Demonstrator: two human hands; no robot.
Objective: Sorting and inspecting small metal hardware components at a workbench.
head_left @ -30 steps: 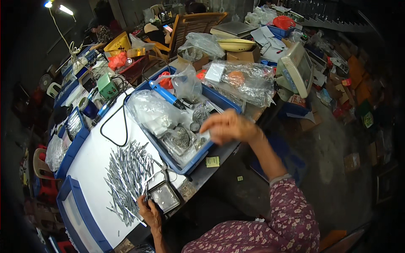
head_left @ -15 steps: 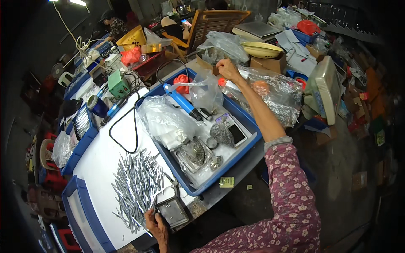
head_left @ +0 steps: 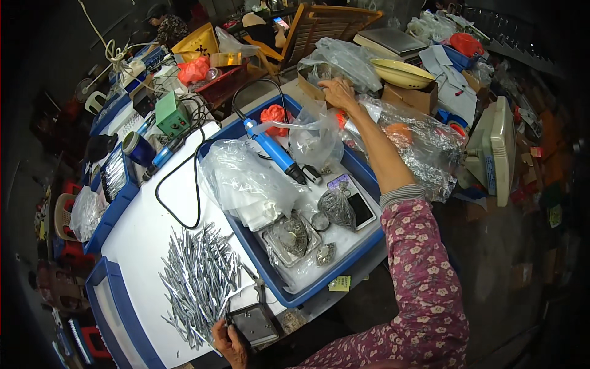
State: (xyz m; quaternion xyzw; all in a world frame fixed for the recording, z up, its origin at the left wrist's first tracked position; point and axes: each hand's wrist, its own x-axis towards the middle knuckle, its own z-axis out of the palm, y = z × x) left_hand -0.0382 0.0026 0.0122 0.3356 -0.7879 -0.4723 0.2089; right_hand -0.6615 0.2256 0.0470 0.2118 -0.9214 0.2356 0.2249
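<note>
My left hand [head_left: 230, 345] is at the near edge of the table, fingers curled and thumb bent over. A thin silver end shows beside it, but what lies inside the fingers I cannot make out. Against it spreads a heap of slim silver metal rods [head_left: 200, 280]. A small dark metal tray [head_left: 254, 324] sits just right of this hand, with pliers [head_left: 257, 284] by its far rim. My right hand [head_left: 338, 93] is stretched far forward over an open cardboard box [head_left: 309, 85], its fingers apart and pointing down. Their tips are partly hidden next to clear plastic bags [head_left: 344, 61].
Between the hands stands a blue tray [head_left: 279, 298] holding a blue electric screwdriver [head_left: 275, 150], plastic bags, small metal parts and a phone [head_left: 361, 209]. A black cable [head_left: 158, 198] loops across the white tabletop. Farther right are a yellow bowl [head_left: 402, 75] and crinkled clear plastic [head_left: 424, 150].
My right hand has shifted slightly, its fingers going from bunched to spread and lower at the box. The whole view has tilted a little; my left hand stays beside the rods.
</note>
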